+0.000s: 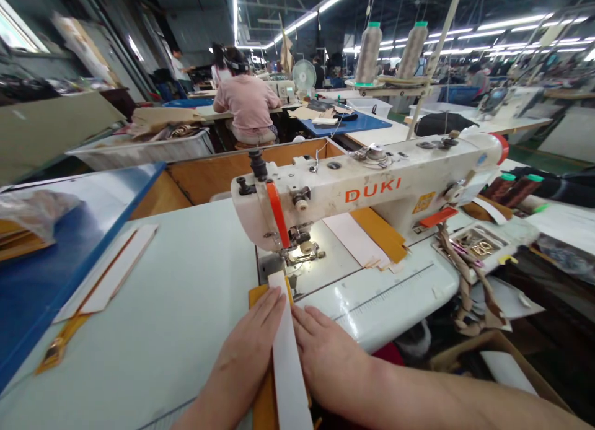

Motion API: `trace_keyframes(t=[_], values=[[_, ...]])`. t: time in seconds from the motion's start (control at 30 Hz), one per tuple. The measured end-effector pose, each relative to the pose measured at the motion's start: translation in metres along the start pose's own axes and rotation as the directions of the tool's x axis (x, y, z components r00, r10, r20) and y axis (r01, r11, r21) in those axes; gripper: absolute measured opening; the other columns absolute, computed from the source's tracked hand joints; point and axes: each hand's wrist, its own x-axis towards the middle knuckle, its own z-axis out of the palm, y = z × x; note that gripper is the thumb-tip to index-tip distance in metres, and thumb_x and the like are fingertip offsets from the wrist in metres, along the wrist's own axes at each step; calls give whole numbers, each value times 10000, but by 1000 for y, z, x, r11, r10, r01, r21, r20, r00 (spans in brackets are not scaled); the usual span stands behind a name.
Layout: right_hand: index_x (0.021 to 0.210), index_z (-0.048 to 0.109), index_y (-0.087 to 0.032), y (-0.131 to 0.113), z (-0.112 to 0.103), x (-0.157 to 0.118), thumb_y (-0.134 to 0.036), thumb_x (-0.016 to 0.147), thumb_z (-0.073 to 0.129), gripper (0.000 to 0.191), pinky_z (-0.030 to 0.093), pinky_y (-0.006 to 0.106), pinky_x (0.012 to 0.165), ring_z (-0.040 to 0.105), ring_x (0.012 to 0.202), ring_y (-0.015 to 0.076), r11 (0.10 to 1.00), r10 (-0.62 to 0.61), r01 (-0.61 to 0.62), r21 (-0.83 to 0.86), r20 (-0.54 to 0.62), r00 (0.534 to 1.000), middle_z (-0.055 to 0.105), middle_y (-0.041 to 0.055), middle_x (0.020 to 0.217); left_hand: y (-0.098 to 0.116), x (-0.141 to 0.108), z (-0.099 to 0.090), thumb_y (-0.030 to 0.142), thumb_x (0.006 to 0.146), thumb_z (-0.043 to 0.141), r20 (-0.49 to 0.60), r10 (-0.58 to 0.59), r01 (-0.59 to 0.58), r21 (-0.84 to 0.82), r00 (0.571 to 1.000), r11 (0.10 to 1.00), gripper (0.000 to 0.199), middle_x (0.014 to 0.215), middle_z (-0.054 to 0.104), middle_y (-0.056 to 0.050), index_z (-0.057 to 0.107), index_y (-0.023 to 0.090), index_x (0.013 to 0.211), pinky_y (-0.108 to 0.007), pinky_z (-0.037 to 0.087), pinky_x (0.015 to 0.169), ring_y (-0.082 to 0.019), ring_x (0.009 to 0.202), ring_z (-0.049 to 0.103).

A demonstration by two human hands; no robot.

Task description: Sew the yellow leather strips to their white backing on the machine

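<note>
Left hand lies nearly flat, fingers together, pressing the white strip over mustard material; right hand, fingers extended, steadies its other edge, just before the sewing machine

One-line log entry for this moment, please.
left hand: flat on white strip | right hand: at strip's right edge | strip end: before sewing machine

Sewing machine on table, small tray at its right, blue board left, fan behind.
</note>
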Motion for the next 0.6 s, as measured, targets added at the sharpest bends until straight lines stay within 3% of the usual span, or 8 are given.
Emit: trace_keyframes(t=[0.3, 0.6], values=[[1249, 564, -10, 5, -5, -4, -277, 915, 478, 436, 307, 455, 1111, 368, 1329, 348, 999, -33, 32, 28, 37, 999, 465, 207, 1408, -2, 0, -3, 72, 845, 338, 64, 3, -2, -16, 998, 1000, 509, 1383, 544, -127, 519, 153, 1313, -398, 493, 1005, -246, 1250, 534], [1215, 593, -28, 8, -9, -2, -312, 900, 514, 431, 322, 448, 1103, 405, 1290, 345, 998, -51, 49, 45, 50, 997, 543, 192, 1322, 1, 6, -5, 80, 884, 276, -44, 116, -105, 199, 992, 974, 465, 1289, 610, -172, 517, 81, 1281, -353, 535, 932, -239, 1183, 587]])
